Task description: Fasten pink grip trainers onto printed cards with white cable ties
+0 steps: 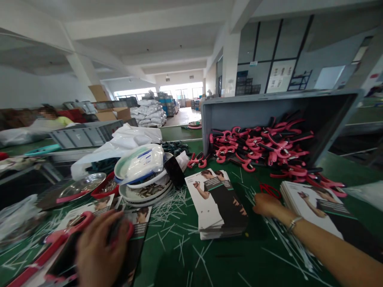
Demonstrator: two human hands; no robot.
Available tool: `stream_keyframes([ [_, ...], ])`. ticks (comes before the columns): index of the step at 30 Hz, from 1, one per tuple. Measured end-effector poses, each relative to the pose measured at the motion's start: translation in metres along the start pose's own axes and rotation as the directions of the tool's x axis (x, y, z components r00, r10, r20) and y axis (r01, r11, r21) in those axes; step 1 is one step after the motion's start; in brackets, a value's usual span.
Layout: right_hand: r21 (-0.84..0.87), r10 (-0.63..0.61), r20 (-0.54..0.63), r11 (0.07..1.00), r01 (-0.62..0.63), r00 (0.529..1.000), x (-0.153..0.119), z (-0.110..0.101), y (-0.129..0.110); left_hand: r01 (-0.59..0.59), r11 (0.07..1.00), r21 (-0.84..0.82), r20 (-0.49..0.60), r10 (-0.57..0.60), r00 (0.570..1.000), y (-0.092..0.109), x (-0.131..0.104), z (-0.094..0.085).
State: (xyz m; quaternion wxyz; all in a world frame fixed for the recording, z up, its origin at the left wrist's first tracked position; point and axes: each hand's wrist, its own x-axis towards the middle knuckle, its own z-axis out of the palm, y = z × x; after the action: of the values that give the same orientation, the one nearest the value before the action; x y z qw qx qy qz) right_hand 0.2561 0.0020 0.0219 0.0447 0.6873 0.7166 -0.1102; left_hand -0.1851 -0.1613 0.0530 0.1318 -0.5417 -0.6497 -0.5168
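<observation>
My left hand (101, 247) is blurred, its fingers curled round a pink-and-black clamp at the lower left, above printed cards (142, 227). More pink-and-black clamps (56, 247) lie beside it. My right hand (266, 205), with a bracelet at the wrist, reaches down among thin white ties (281, 235), between two stacks of printed cards. Its fingertips are too small and hidden to show what they hold. Red-handled scissors (271, 190) rest just behind it. The middle card stack (209, 207) and the right card stack (323, 207) lie on the green table.
A grey crate (284, 97) tipped on its side spills pink clamps (263, 143). Stacked plates (146, 191), a metal bowl (83, 185) and a red bowl (107, 187) stand left. A person (61, 119) is behind another grey crate (86, 135).
</observation>
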Motion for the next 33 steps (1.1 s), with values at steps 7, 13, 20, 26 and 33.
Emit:
stream_keyframes([
  [7, 0.379, -0.009, 0.030, 0.926, -0.003, 1.000, -0.001, -0.008, 0.031, 0.658, 0.710, -0.250, 0.777, -0.258, 0.574, 0.083, -0.010, 0.153],
  [13, 0.669, -0.036, 0.103, 0.742, -0.042, 0.994, -0.009, -0.018, 0.051, 0.706, 0.636, -0.312, 0.745, -0.299, 0.597, 0.083, -0.002, 0.169],
  [20, 0.927, -0.104, 0.069, 0.373, -0.025, 0.992, -0.021, -0.045, 0.044, 0.774, 0.413, -0.480, 0.763, -0.239, 0.601, 0.108, 0.007, 0.158],
  [26, 0.974, -0.258, 0.042, 0.226, 0.018, 0.965, -0.047, -0.066, -0.011, 0.866, 0.203, -0.458, 0.832, -0.245, 0.497, 0.131, 0.002, 0.161],
  [33, 0.844, -0.423, -0.001, 0.486, 0.228, 0.906, -0.072, -0.060, -0.071, 0.841, 0.151, -0.519, 0.810, -0.227, 0.540, 0.132, -0.003, 0.161],
])
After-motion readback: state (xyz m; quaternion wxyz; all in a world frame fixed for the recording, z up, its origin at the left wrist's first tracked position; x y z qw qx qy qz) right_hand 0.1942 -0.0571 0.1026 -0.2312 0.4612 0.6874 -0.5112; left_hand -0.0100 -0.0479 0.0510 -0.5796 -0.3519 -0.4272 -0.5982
